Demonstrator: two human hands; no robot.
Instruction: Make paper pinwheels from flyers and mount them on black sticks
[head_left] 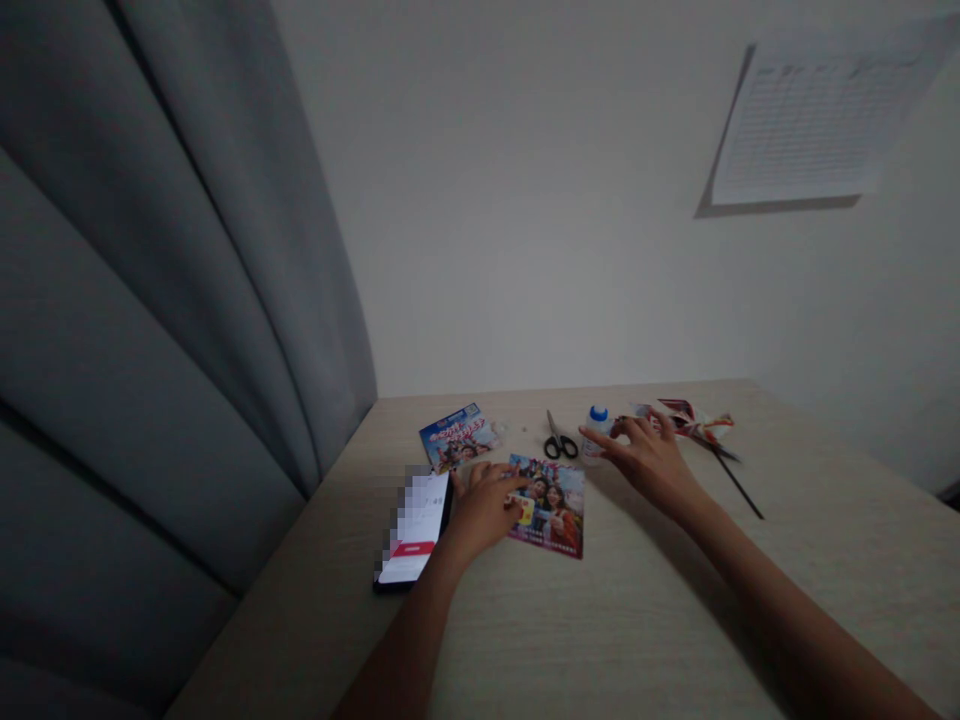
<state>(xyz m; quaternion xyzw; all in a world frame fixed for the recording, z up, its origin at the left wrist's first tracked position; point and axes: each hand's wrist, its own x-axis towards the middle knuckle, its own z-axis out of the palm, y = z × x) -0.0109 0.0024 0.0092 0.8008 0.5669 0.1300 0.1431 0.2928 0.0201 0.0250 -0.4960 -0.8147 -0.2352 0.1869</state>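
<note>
Starting at the far left, we've got a grey curtain [150,350] hanging in big folds along the table's left edge, so there's not much room to swing out that way. A smartphone [414,530] lies screen-up close to that edge, its display pixelated apart from a red bar. Our left hand [484,510] sits just beside the phone, palm down, fingers pointing right and resting on the left side of a glossy photo flyer [551,510], relaxed with nothing gripped. A second flyer [457,437] lies beyond it, toward the table's far edge. Moving right, there are black-handled scissors [560,440] and a small plastic bottle with a blue cap [597,430]. Our right hand [649,460] reaches in from the lower right, forearm angled across the pale wood table [750,600], fingers open and curved just beside the bottle; it's pretty dim, so we can't quite say if a fingertip touches it. Past that sit a torn printed wrapper [694,422] and a thin black stick [735,485], with a printed sheet [825,115] on the wall above.
</note>
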